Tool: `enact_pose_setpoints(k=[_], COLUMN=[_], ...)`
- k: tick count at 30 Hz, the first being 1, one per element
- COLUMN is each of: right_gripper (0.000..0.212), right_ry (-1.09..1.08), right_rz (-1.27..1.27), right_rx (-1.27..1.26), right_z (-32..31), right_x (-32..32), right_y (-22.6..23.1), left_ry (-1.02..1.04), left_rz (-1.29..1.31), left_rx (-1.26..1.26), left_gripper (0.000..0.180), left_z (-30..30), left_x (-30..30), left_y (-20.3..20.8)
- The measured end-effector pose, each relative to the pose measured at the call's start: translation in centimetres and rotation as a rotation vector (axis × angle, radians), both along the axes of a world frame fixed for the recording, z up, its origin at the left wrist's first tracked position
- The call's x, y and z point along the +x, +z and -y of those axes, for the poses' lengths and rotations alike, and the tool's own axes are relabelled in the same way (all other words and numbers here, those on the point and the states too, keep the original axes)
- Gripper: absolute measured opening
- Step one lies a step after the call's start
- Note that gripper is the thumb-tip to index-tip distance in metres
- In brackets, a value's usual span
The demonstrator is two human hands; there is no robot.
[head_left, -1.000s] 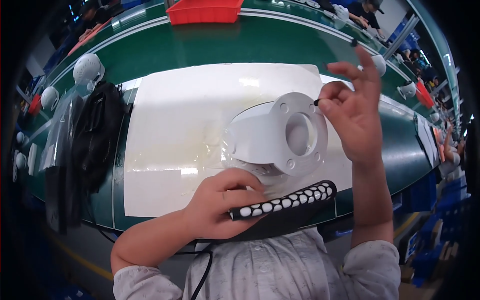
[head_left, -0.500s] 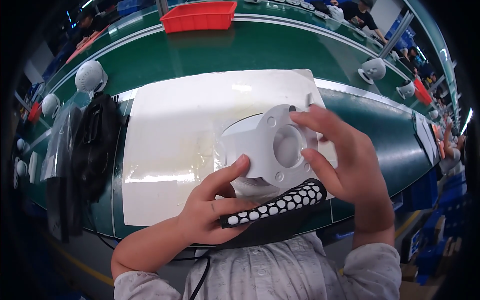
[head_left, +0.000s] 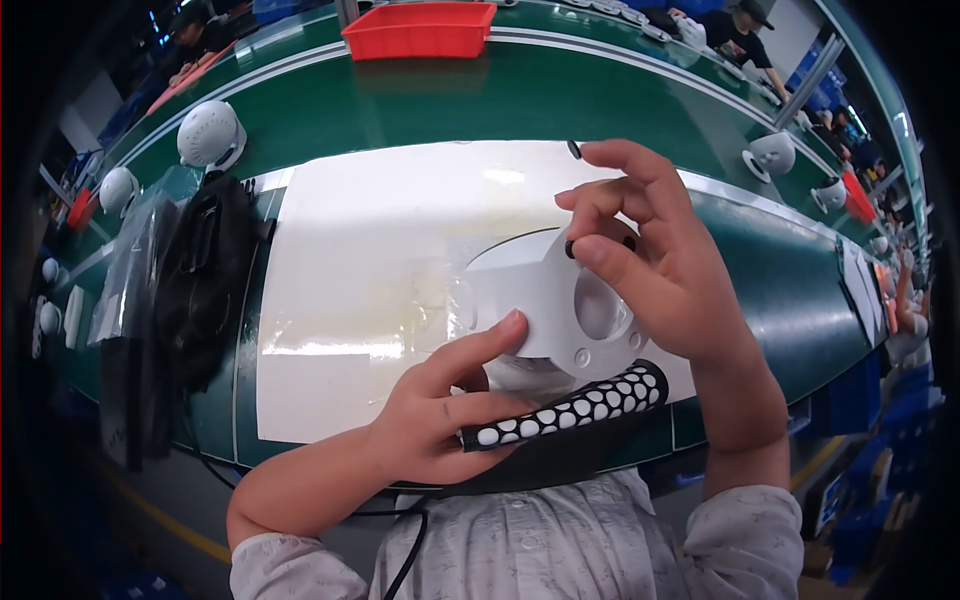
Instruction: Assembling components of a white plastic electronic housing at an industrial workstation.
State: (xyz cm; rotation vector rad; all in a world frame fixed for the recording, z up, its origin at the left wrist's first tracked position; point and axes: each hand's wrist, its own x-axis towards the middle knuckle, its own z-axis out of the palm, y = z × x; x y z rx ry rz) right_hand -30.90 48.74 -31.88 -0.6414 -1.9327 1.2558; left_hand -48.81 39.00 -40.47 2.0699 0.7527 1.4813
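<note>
A white rounded plastic housing [head_left: 535, 280] with a round flanged base lies on its side on the white board, its base facing right. My left hand [head_left: 440, 415] is closed on a black strip with white round spots [head_left: 570, 408], and its thumb presses the housing's side. My right hand [head_left: 650, 240] is bent over the base's upper edge. A small black round pad [head_left: 570, 249] sits at its thumb tip, against the base. Another black pad [head_left: 574, 150] clings to the raised index fingertip. A dark spot [head_left: 629, 243] shows between the fingers and the base.
A white board [head_left: 350, 290] covers the green bench. On the left lie a black bag [head_left: 200, 285] and clear plastic wrapping [head_left: 135, 270]. White round devices [head_left: 212, 135] stand along the line. A red bin [head_left: 418, 32] sits at the back; people work beyond.
My right hand has moved up and left over the base, with black pads now visible at its thumb and index tips. My left hand keeps its hold; the view has shifted slightly.
</note>
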Motion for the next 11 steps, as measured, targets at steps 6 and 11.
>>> enact_pose_setpoints(k=[6, 11], right_gripper=[0.043, 0.044], right_ry=[-0.081, -0.052], right_rz=[0.176, 0.314], right_rx=[0.381, 0.643], right_z=[1.1, 1.7], right_x=[1.6, 2.7], right_y=[-0.1, -0.2], left_ry=[-0.027, -0.025], left_rz=[-0.003, -0.042], left_rx=[-0.058, -0.026], left_gripper=[0.029, 0.030], left_z=[0.0, -0.2], left_x=[0.0, -0.2], left_y=[0.2, -0.2])
